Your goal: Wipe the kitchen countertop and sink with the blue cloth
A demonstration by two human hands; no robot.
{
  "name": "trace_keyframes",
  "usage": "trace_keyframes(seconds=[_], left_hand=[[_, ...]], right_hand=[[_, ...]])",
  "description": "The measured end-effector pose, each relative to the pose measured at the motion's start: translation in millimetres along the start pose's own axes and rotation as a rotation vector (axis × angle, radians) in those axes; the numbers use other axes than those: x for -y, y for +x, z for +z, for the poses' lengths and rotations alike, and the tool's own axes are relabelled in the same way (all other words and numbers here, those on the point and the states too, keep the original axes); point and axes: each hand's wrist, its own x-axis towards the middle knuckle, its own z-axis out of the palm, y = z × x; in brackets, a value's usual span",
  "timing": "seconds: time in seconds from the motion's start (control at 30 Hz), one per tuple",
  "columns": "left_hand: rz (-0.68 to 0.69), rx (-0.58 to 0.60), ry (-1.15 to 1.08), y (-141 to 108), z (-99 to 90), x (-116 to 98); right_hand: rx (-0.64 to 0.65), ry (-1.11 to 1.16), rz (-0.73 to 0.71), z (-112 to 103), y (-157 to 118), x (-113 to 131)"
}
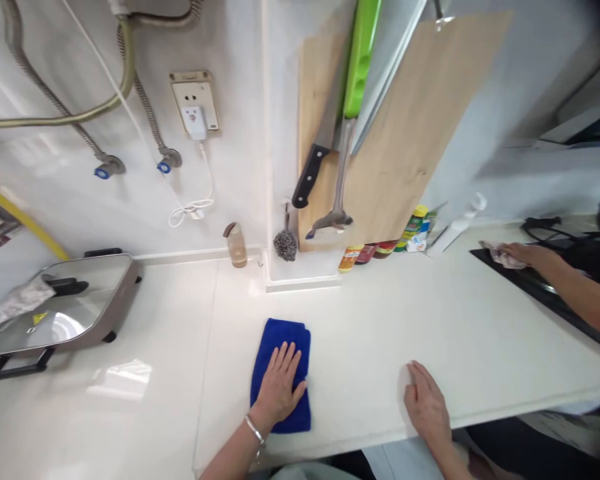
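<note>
My left hand (280,383) lies flat on a folded blue cloth (299,421) on the white countertop (370,347), fingers stretched out and thumb apart. A silver bangle circles that wrist. Over to the right, my right hand (427,403) rests on the countertop near its front edge. Its fingers lie loosely together, the thumb is a little apart, and no object shows in it.
Left stands an electric pan (123,293) with a glass lid. A small bottle (237,247), hanging scrubber (285,245), knife (313,170) and wooden board (395,180) are by the wall. At right another person's hand (525,255) presses a cloth (503,257) on a black cooktop (540,293).
</note>
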Motion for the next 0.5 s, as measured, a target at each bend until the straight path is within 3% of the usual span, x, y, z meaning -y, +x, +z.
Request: trace_keyframes(seconds=[0.13, 0.27, 0.37, 0.5], left_hand=[[-0.114, -0.06, 0.102, -46, -21.1, 61], [-0.256, -0.127, 0.193, -73, -30.4, 108], [-0.299, -0.164, 0.241, -78, -30.7, 120], [-0.3, -0.188, 0.271, -71, -25.2, 114]], right_hand=[[0.029, -0.011, -0.038, 1, -4, -5], [0.018, -0.001, -0.069, 3, -5, -9], [0.011, -0.013, -0.085, 6, -6, -10], [-0.012, -0.029, -0.058, 11, -8, -9]])
